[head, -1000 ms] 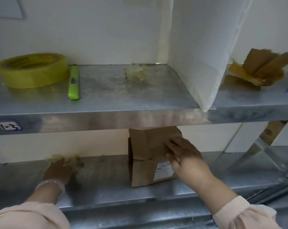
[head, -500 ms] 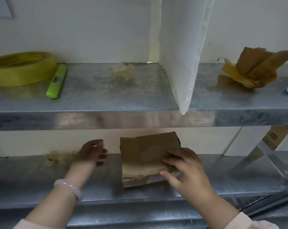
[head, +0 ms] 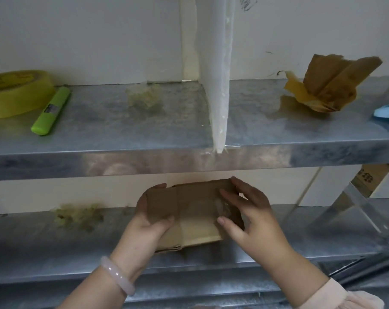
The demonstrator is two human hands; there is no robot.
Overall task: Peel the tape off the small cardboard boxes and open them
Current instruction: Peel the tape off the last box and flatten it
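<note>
since the earlier frame, left hand [head: 152,216] now grips the small brown cardboard box [head: 189,210] above the lower metal shelf [head: 289,230], steadying it while right hand [head: 248,216] pinches its taped end.

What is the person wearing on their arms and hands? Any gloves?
No gloves or rings show. The left hand has a smooth, milky pink bangle round its wrist and no sleeve in view. The right hand comes out of a pale peach sleeve with a gathered, frilly cuff.
</note>
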